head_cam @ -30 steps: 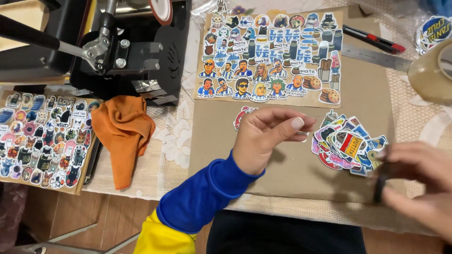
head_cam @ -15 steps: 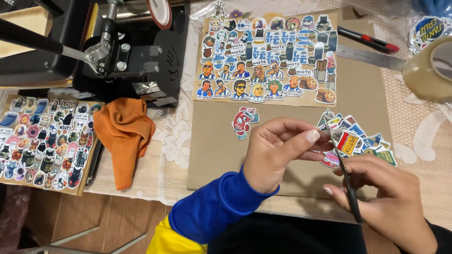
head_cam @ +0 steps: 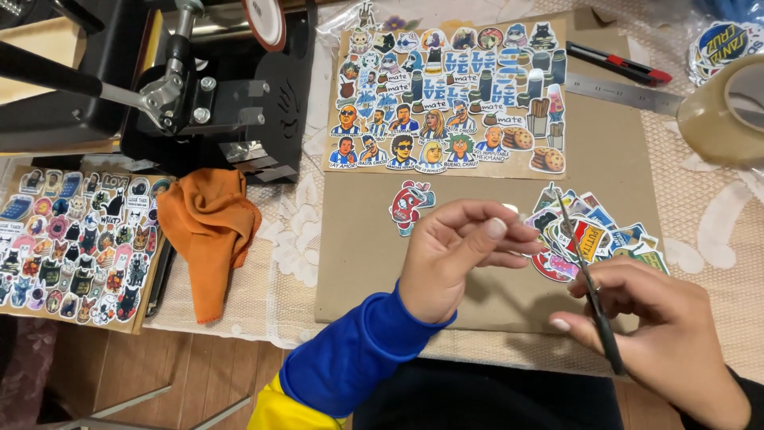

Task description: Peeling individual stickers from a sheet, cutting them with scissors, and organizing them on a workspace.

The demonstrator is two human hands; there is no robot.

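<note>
The left hand [head_cam: 458, 251] hovers over the brown cardboard sheet [head_cam: 358, 263], fingertips pinched on a small sticker piece [head_cam: 521, 221] that is mostly hidden. The right hand [head_cam: 668, 334] grips thin scissors [head_cam: 585, 279], blades pointing up at the sticker pile [head_cam: 597, 235] just beside the pinch.

left hand [head_cam: 458, 255] pinches a small sticker [head_cam: 517, 216]; right hand [head_cam: 660, 334] holds scissors [head_cam: 585, 275] over sticker pile [head_cam: 605, 235]

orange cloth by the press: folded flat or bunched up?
Bunched. The orange cloth lies crumpled in loose folds on the lace tablecloth, beside the black press.
</note>
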